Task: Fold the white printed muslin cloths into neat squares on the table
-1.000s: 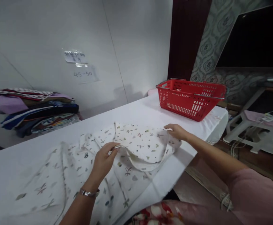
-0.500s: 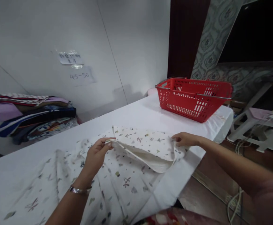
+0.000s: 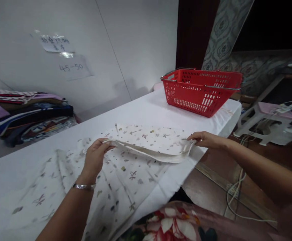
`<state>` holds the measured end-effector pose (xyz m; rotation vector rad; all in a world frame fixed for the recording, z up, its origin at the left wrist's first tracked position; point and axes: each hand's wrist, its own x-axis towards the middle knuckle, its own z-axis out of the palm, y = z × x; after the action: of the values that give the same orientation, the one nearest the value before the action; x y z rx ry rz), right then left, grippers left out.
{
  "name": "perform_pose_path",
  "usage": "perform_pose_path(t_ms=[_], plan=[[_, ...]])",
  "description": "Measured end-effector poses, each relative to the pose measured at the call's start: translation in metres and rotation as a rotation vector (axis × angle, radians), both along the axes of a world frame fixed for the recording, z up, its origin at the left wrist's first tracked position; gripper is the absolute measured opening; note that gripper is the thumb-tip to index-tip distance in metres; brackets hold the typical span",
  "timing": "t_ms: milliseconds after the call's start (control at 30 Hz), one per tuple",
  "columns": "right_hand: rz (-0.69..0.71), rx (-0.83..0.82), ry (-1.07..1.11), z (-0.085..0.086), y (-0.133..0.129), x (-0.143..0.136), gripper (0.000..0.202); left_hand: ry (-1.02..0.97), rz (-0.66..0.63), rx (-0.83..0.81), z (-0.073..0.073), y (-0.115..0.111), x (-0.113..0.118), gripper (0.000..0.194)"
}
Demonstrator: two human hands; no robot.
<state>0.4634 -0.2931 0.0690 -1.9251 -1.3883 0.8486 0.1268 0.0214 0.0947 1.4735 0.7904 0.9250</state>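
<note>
A white cloth (image 3: 133,170) printed with small leaves, shells and starfish lies rumpled over the near part of the table. My left hand (image 3: 97,152) pinches its open edge near the middle of the view, a silver bracelet on the wrist. Further right, my right hand (image 3: 203,139) pinches the other end of that edge. Between the hands the two layers part slightly in a narrow gap, and the edge looks stretched.
A red plastic basket (image 3: 198,97) stands at the table's far right. Folded clothes (image 3: 27,113) are stacked at the left by the wall. Beyond the white table (image 3: 140,110) are a stool (image 3: 268,117) and cables on the floor.
My hands have moved farther apart, my left hand leftward. The edge between them is straighter and the gap between the layers narrower. The view has tilted down a little.
</note>
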Motion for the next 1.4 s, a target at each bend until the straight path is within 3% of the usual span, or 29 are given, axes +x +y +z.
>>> perform_pose_path(t_ms=[133, 367, 567, 700, 800, 967, 1233, 1400], plan=[[-0.01, -0.031, -0.093, 0.0, -0.023, -0.011, 0.039, -0.016, 0.016, -0.025, -0.002, -0.003, -0.005, 0.023], [-0.113, -0.17, -0.178, -0.017, -0.05, -0.028, 0.036, -0.011, -0.012, -0.064, -0.007, -0.01, -0.009, 0.021], [-0.27, -0.106, -0.485, -0.026, -0.044, -0.051, 0.018, 0.016, -0.027, -0.05, -0.008, -0.013, -0.01, 0.022], [-0.35, 0.082, -0.683, -0.045, -0.059, -0.055, 0.015, 0.059, -0.006, 0.003, -0.014, -0.01, -0.02, 0.02], [-0.279, 0.19, -0.765, -0.063, -0.078, -0.055, 0.02, 0.173, -0.021, 0.112, -0.025, -0.006, -0.032, 0.017], [-0.144, 0.169, -0.767, -0.078, -0.095, -0.061, 0.026, 0.291, -0.086, 0.199, -0.042, -0.003, -0.051, 0.015], [-0.077, 0.148, -0.624, -0.078, -0.097, -0.069, 0.031, 0.435, -0.204, 0.326, -0.04, -0.004, -0.076, 0.017], [-0.103, 0.238, -0.773, -0.092, -0.099, -0.075, 0.032, 0.455, -0.241, 0.296, -0.041, -0.008, -0.086, 0.022]])
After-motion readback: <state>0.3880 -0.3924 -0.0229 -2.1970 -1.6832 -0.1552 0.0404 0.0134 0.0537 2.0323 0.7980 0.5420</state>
